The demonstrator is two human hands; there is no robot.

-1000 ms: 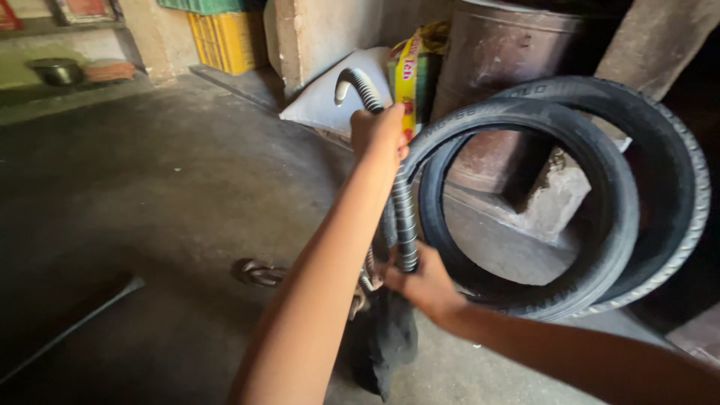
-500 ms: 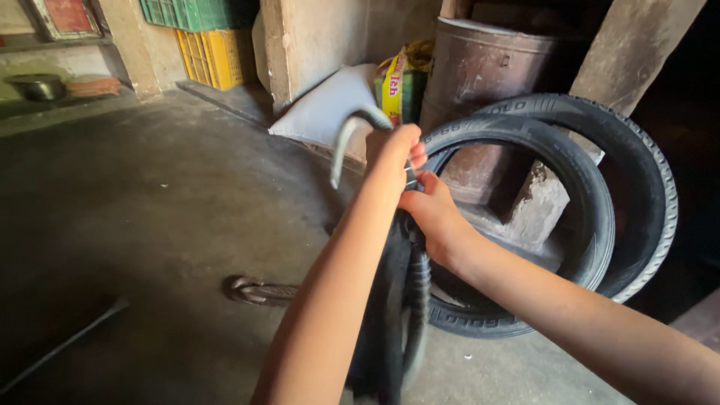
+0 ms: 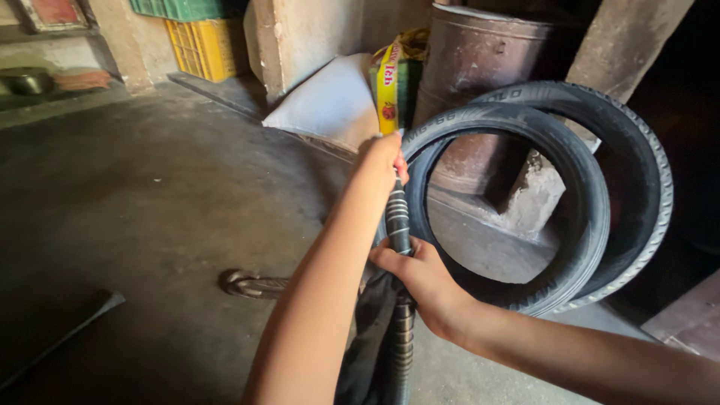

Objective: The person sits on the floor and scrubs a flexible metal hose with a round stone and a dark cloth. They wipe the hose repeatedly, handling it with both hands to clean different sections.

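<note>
Above the concrete floor (image 3: 150, 210), before two upright tyres (image 3: 570, 217), a ribbed black hose (image 3: 397, 225) is held upright, gripped at its top by the closed left hand (image 3: 382, 157) and lower down by the closed right hand (image 3: 420, 277), its lower length left hanging.

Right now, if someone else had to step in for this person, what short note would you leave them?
Left hand: closed around the upper end of the ribbed hose, held upright.
Right hand: gripping the same hose lower down.
The hose's lower part hangs toward the concrete floor, beside dark rubber that is hard to make out.
Two tyres lean against a metal drum, untouched.
A metal ring piece lies on the floor, left of the arms.
</note>
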